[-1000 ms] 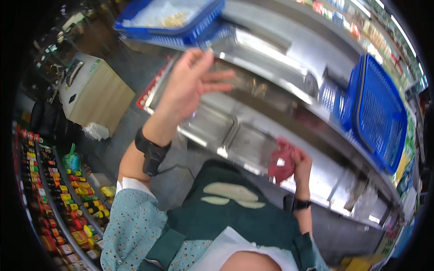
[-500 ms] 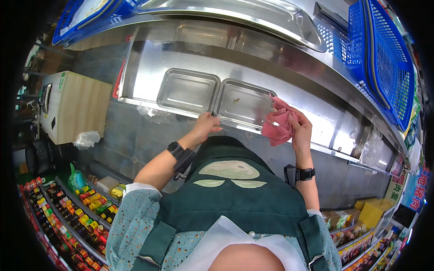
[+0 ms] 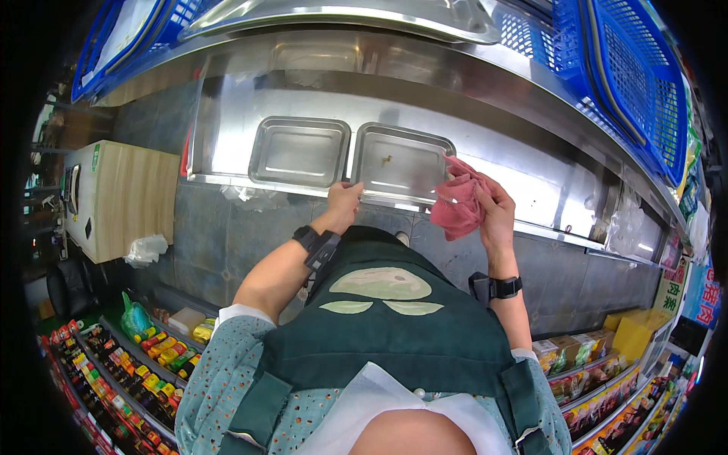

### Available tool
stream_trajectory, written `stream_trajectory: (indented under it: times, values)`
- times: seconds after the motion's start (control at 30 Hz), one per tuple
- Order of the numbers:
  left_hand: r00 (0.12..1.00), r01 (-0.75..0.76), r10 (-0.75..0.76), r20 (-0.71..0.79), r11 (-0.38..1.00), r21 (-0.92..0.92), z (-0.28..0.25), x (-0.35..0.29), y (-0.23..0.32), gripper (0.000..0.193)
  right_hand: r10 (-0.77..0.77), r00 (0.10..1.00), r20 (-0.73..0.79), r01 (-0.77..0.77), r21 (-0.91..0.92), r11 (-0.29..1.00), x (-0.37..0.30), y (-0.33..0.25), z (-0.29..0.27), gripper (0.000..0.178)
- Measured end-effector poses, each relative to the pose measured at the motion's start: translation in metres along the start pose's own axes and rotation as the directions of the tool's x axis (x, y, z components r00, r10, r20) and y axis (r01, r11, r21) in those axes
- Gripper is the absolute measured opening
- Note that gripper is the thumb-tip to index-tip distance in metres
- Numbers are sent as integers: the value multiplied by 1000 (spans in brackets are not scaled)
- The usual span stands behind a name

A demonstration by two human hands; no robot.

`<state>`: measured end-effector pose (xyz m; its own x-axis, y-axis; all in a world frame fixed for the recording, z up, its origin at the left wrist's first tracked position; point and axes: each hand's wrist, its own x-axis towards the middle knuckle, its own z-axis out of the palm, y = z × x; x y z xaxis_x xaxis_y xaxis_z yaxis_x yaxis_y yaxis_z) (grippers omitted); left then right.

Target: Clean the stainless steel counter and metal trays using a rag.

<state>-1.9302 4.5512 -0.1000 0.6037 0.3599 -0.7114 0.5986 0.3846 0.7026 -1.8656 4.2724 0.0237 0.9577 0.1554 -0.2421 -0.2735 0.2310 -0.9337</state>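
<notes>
My right hand [image 3: 497,211] grips a crumpled pink cloth [image 3: 459,206], which hangs from the fingers over the front edge of the steel counter. The cloth's upper end overlaps the near right corner of the right metal tray [image 3: 402,180]. That tray is shallow and rectangular, with a small brownish scrap [image 3: 387,160] on its bottom. Beside it on the left lies a similar tray [image 3: 301,155] with nothing in it. My left hand [image 3: 345,203] is closed at the counter's front edge, by the near corners where the trays meet. Whatever its fingers pinch is hidden.
A raised ledge behind the counter [image 3: 516,178] carries a large steel tray [image 3: 425,21] and blue plastic baskets [image 3: 633,83]. Clear plastic bags [image 3: 626,224] hang at the counter's right end. A wood-sided cabinet [image 3: 136,201] stands left. Shelves of bottles [image 3: 129,371] lie behind on the left.
The left hand's fingers have curled in more tightly at the counter edge. The right hand keeps the pink cloth in nearly the same spot. The whole view has shifted slightly.
</notes>
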Motion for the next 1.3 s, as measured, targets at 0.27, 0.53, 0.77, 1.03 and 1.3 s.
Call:
stream_trajectory:
  times: [0.27,0.53,0.77,1.03,1.3]
  values:
    - [831,-113,228,507,963,-246,36,-65,58,12,-358,929,95,370,-274,888,0,-18,72,38]
    - [732,-380,447,515,894,-235,29,-106,88,29,-506,578,640,811,-519,270,53,21,109,49]
    - [730,-465,508,457,859,-214,35,-130,101,31,260,865,428,415,-903,108,101,-2,94,49]
    - [755,-396,433,493,900,-184,32,-130,98,31,-424,739,523,636,-750,183,100,17,112,48]
    - [730,-457,521,442,853,-252,22,-131,96,24,-424,853,303,438,-858,267,137,54,4,56]
